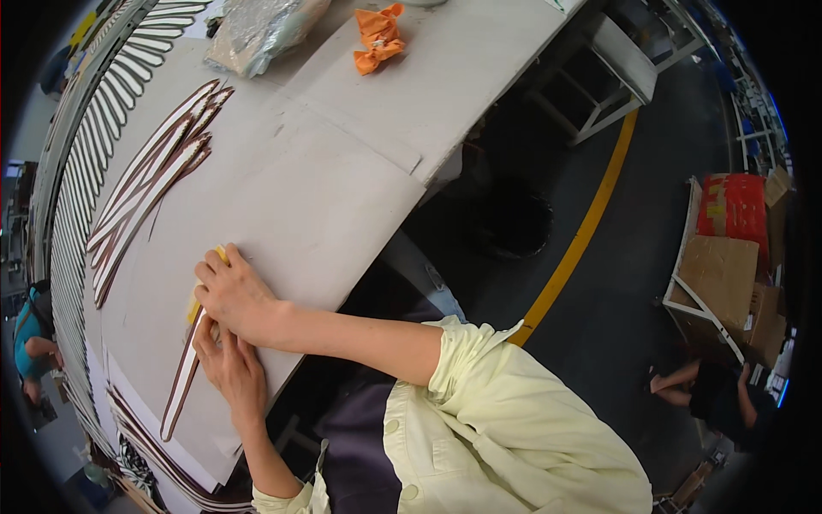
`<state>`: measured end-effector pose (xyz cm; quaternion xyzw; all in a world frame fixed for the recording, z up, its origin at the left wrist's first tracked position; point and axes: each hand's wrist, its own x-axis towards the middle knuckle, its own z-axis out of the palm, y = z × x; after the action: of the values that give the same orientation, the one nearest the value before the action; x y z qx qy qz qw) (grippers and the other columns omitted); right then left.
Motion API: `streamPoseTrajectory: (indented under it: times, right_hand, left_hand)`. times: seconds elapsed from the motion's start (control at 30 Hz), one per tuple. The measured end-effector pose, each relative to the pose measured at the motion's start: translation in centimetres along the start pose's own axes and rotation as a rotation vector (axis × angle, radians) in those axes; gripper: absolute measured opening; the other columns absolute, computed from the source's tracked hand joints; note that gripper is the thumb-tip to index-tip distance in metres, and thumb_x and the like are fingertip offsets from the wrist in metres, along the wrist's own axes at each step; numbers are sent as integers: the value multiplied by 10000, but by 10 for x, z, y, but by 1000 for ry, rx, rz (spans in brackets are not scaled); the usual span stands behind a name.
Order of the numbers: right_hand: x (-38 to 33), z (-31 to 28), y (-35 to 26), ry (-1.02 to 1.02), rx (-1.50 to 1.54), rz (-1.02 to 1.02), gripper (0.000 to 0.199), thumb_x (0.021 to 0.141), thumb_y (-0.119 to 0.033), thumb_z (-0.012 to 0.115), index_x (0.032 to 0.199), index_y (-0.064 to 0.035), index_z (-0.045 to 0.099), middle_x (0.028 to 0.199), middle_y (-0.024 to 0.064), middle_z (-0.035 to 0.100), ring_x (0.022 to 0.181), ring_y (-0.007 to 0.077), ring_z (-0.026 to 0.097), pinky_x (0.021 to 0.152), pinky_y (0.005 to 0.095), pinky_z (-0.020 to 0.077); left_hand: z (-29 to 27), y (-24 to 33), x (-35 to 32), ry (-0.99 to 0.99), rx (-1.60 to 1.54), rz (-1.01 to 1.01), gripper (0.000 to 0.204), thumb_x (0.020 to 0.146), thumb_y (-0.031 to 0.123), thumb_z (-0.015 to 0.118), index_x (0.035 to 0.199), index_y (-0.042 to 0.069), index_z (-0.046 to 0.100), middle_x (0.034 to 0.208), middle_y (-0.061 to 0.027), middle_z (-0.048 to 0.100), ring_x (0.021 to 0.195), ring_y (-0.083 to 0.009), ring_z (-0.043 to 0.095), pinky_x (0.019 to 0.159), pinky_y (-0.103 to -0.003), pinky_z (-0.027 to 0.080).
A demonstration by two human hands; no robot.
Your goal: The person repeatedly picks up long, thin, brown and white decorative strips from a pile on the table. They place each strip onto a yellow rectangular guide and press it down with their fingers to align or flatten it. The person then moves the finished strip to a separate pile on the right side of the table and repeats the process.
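Note:
A long white strip with brown edges (181,390) lies at the table's near left, pointing away from me. My left hand (233,374) is closed on its far end, fingers curled and pinching. Just beyond, my right hand (235,297) is bent over a yellow object (193,307) and grips it against the table at the strip's end. Only bits of yellow show around the fingers, so its kind is hidden. My two hands almost touch. Farther off to the left lies a loose pile of similar brown-edged strips (141,197).
Many pale, dark-edged strips (81,223) line the table's left side. A plastic-wrapped package (261,34) and a crumpled orange cloth (378,38) lie on the far table (342,137). Right of it are a white stool (621,64), a yellow floor line (591,223) and cardboard boxes (717,272). Other people are at both sides.

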<state>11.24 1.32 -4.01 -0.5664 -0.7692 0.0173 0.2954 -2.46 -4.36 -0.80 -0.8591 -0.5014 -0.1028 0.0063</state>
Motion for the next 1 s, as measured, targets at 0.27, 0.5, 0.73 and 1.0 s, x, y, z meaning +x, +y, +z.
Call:
streamPoseTrajectory:
  times: [0.27, 0.5, 0.73, 1.0]
  right_hand:
    - [-8, -7, 13, 28, 14, -75, 252, 780, -252, 762, 966, -82, 755, 1127, 113, 659, 1170, 282, 545, 1044, 482, 394]
    - [11, -12, 43, -9, 130, -198, 167, 830, -209, 758, 912, -75, 701, 1002, 90, 660, 1070, 274, 569, 948, 436, 422]
    - [25, -18, 54, -170, 238, -298, 217, 899, -282, 764, 911, -84, 676, 976, 62, 653, 1049, 260, 567, 957, 424, 409]
    - [33, -18, 61, -191, 270, -351, 203, 919, -260, 750, 929, -90, 640, 952, 57, 658, 1014, 255, 580, 943, 413, 422]
  left_hand:
    - [-1, 7, -7, 23, -54, -34, 393, 1060, 116, 541, 1410, -53, 590, 1403, -221, 539, 1310, -410, 513, 1096, -485, 427]
    - [-4, 1, -3, 90, -119, 75, 473, 1033, 132, 561, 1481, -21, 562, 1368, -197, 560, 1262, -382, 535, 1076, -475, 442]
    - [-2, -5, -1, 139, -109, 87, 468, 1005, 186, 629, 1428, -16, 612, 1294, -172, 573, 1197, -372, 544, 1034, -488, 449]
    - [-8, 1, 6, 81, -102, 80, 496, 1013, 218, 619, 1455, -4, 590, 1312, -176, 553, 1237, -376, 513, 1078, -499, 415]
